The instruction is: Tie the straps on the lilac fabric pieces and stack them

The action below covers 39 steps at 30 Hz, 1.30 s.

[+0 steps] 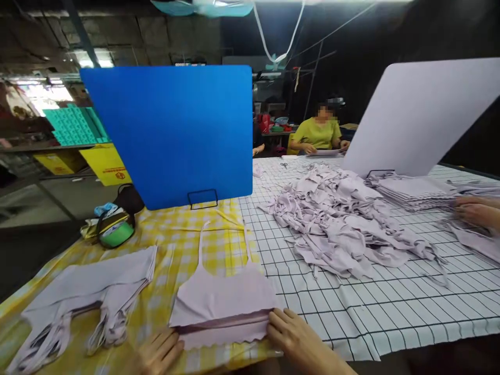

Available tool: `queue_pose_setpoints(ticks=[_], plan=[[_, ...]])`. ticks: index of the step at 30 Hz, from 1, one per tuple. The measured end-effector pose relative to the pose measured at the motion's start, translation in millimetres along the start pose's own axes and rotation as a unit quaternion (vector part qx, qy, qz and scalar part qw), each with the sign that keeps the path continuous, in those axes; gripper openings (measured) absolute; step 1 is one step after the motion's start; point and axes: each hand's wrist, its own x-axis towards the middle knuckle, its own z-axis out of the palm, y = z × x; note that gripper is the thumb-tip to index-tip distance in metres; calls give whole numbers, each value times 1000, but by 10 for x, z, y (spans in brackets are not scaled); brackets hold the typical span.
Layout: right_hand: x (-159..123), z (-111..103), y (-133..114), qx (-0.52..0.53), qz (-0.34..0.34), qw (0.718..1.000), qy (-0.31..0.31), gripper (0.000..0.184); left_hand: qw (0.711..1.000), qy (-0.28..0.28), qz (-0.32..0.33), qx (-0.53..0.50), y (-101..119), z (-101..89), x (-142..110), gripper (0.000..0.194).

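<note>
At the near table edge, garment: pale lilac, thin-strapped fabric top, lying on a yellow-and-white checked cloth, straps pointing away, lower band parted into a dark lengthwise gap.
Left hand: fingertips at the top's near left corner; blurred, so whether they pinch the fabric cannot be told.
Right hand: fingers curled over the near right corner, apparently gripping the band; thumb hidden.
Handling (judged): light, limp and stretchy, probably smooth; the body likely creases or slides if pushed, and the thin straps may twist or snag.
Hold (judged): best at both ends of the lower band, layers taken together, tension even; the straps are poor grips.
Left of the top: stack of pale lilac garments, bodies layered, straps looped towards the near edge.
Right of the top: white cloth with black grid lines, bearing a loose, tangled heap of pale lilac fabric pieces.
Far right: a co-worker's hand beside a flat stack of pale lilac pieces.
Beyond: upright blue board and tilted pale lilac board.
Farthest: seated person in a yellow-green shirt, hands at pale fabric.
</note>
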Motion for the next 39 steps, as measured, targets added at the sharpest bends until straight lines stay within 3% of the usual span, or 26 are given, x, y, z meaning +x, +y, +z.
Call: queue_pose_setpoints(ticks=[5,12,20,25,29,33,36,39], plan=[[-141,89,-86,13,-24,1000,-9,11,995,15,-60,-72,168,-56,-14,41],[-179,33,-150,-11,-15,1000,4,15,974,1,-224,-12,153,102,74,35],[-233,-37,-179,5,-6,999,31,32,975,-17,-217,-39,122,93,-73,35],[-202,-152,-198,17,-26,998,58,40,961,-31,-261,-90,75,-7,79,26],[42,-163,-92,5,54,994,91,34,952,-34,-279,-121,-97,30,344,28],[300,-28,7,-23,129,988,77,29,940,-110,-276,-169,-272,113,587,32],[272,158,25,-53,155,984,76,30,910,-183,-309,-208,-349,96,679,23],[95,379,12,-95,259,957,87,22,878,-229,-346,-238,-412,44,690,12]])
